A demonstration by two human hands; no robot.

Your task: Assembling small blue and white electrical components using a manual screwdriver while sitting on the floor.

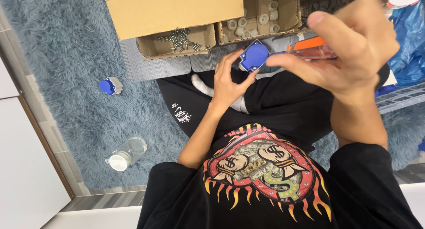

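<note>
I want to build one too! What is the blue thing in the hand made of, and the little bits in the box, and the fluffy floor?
The blue socket part in the left hand looks like smooth moulded plastic with a dull sheen. The small screws seem to be metal: grey and glinting. Their box is plain brown cardboard. The rug looks like soft, shaggy blue-grey fibre.

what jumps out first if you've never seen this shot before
The right hand, large and close at top right, grips an orange-handled tool pointed at a blue-capped part that the left hand holds above the lap. Behind them stand open cardboard boxes, one with small metal screws.
</note>
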